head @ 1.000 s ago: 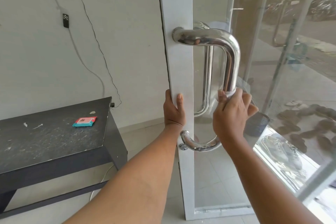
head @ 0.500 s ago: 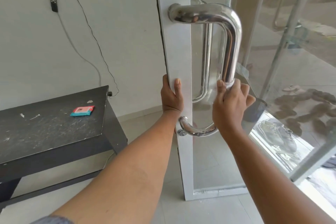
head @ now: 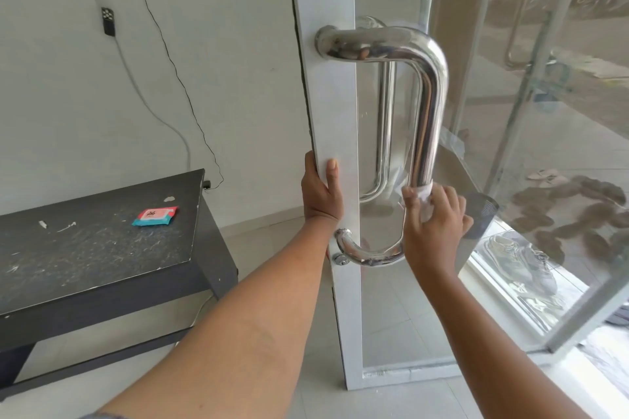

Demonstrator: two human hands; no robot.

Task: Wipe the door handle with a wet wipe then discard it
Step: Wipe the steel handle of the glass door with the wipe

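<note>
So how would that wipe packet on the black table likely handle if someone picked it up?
The wipe packet looks flat and soft-sided, so it would probably flex rather than stay stiff. It appears thin against the black table, so likely light. Its glossy-looking wrapper may be slightly slippery. Lying flat, it should not roll.

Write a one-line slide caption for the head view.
Right hand wraps a wet wipe around the steel door handle while the left hand steadies the door edge.

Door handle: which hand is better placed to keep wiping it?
Right. The right hand already wraps the wet wipe around the door handle; the left hand grips the door's edge.
</note>
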